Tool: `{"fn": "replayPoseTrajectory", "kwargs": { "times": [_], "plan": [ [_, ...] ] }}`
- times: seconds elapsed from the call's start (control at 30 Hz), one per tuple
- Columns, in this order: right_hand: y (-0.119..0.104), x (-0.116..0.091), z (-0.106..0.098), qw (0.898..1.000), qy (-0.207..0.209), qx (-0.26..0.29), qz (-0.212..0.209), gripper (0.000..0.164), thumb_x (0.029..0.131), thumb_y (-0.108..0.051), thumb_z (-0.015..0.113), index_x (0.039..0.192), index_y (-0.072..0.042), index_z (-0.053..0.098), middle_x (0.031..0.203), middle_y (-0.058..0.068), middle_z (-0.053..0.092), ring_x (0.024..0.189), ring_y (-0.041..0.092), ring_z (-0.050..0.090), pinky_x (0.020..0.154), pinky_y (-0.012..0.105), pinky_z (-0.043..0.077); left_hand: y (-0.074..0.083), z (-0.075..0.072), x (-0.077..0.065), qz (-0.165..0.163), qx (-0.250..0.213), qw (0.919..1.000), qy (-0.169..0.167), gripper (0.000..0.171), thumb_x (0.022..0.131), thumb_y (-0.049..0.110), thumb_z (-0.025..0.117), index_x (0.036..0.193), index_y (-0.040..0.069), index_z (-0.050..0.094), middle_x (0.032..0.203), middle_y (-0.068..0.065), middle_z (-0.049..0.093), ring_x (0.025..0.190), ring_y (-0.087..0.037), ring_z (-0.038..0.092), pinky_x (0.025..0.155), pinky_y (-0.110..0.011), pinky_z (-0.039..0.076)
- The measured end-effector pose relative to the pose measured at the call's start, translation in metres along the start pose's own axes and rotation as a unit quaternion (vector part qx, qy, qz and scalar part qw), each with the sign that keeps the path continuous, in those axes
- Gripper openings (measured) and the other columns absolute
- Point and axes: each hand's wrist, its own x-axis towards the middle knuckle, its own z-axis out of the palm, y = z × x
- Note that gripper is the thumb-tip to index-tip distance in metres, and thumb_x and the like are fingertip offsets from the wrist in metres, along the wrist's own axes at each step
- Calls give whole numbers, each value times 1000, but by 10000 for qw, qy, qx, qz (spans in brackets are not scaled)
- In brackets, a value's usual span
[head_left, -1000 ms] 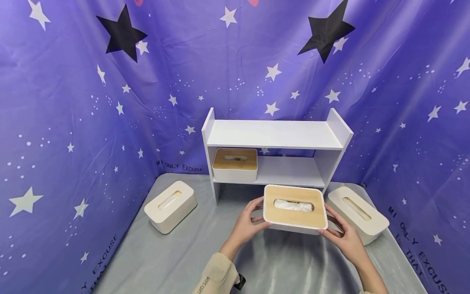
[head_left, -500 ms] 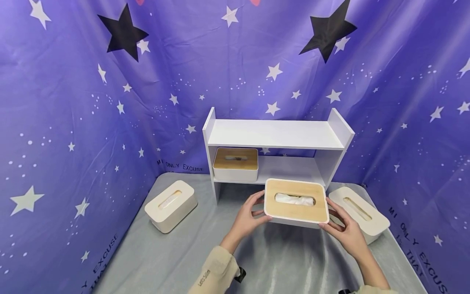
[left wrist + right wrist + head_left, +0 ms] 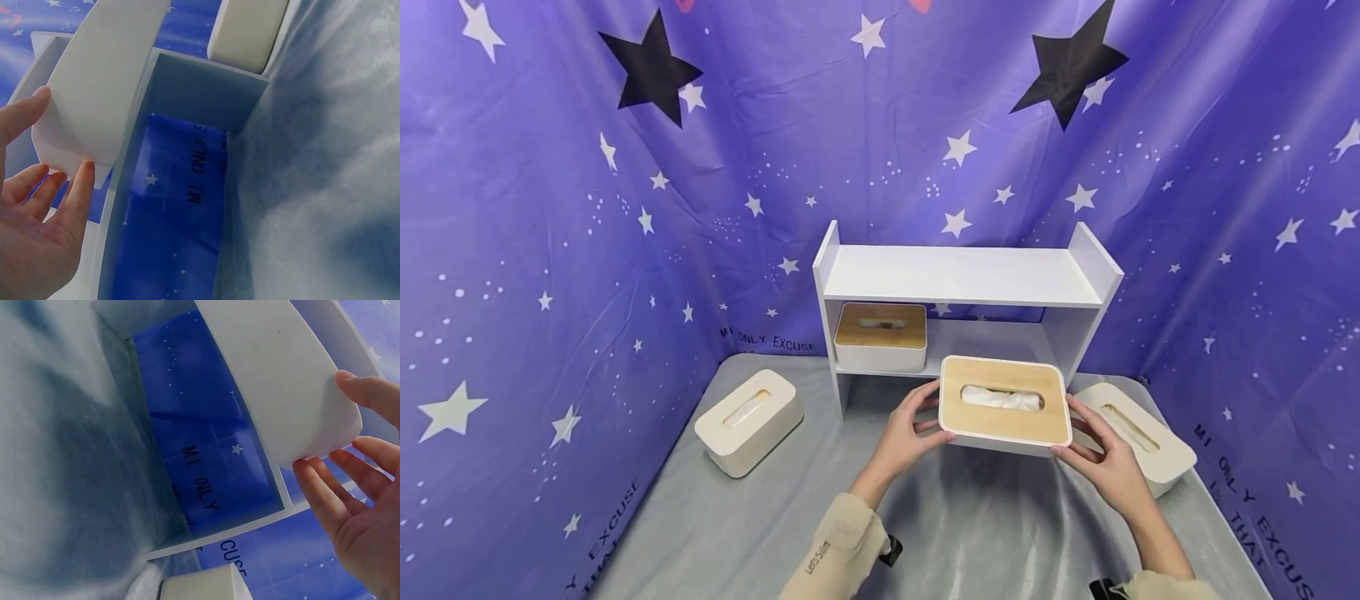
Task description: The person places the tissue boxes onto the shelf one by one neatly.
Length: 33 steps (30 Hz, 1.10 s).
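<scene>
Both hands hold a white tissue box (image 3: 1003, 402) with a wood-coloured lid, white tissue showing in its oval slot. My left hand (image 3: 901, 437) grips its left end and my right hand (image 3: 1108, 467) its right end, thumbs at the near corners. In the head view the box overlaps the front edge of the middle board of a white shelf (image 3: 962, 275). The left wrist view shows the thumb and fingertips (image 3: 87, 172) against the box's white end. On the right, the fingers (image 3: 306, 469) lie along the opposite end. A second wood-lidded tissue box (image 3: 881, 337) sits at the middle board's left.
A cream tissue box (image 3: 750, 422) stands on the grey cloth-covered table (image 3: 737, 542) to the left of the shelf. Another cream tissue box (image 3: 1138, 433) is at the right, just behind my right hand. Purple star-printed curtains (image 3: 760, 125) enclose the back and sides.
Both hands have raised the held tissue box a little and brought it farther toward the shelf, so it now overlaps the middle board's edge. The other boxes stay where they were.
</scene>
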Motion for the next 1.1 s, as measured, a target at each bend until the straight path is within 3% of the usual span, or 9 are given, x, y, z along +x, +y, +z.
{"fn": "replayPoseTrajectory", "kwargs": {
  "times": [0.2,0.33,0.6,0.83,0.9,1.1],
  "plan": [
    [-2,5,0,9999,20,-11,115,75,84,8,73,151,0,39,138,-28,45,115,-17,50,86,5,52,0,-2,6,8,-159,9999,-16,79,80,-1,80,149,10,44,150,-13,47,133,-34,52,99,-42,57],
    [-1,8,0,9997,6,-122,190,75,86,3,73,152,-2,39,138,-27,44,116,-18,48,86,3,51,2,-1,8,-68,-67,10000,6,80,80,-4,79,150,7,42,150,-16,45,134,-36,51,100,-43,56],
    [2,14,0,9996,-74,-209,155,73,87,1,73,152,-2,39,140,-27,43,116,-19,47,86,3,50,34,-5,2,-53,-107,9999,22,74,81,-5,77,147,-4,43,147,-24,47,130,-42,53,98,-42,57],
    [5,17,-1,9994,-87,-276,206,71,89,-1,72,151,-1,39,141,-26,42,116,-21,45,86,1,49,10,2,10,-173,95,9996,222,75,82,-3,77,149,1,42,148,-23,48,131,-40,53,99,-47,56],
    [5,18,-2,9992,-66,-337,211,70,89,-2,71,151,-1,40,144,-19,44,115,-22,44,85,1,49,3,3,12,-184,145,9993,283,74,83,0,78,149,4,43,147,-21,49,131,-38,53,98,-48,56],
    [7,22,-1,9982,1,-583,154,64,92,-3,68,150,-1,41,151,27,43,115,-23,42,85,-1,45,3,5,16,-298,275,9985,378,70,86,15,79,148,13,47,144,-16,55,129,-31,57,96,-34,59]
  ]
}}
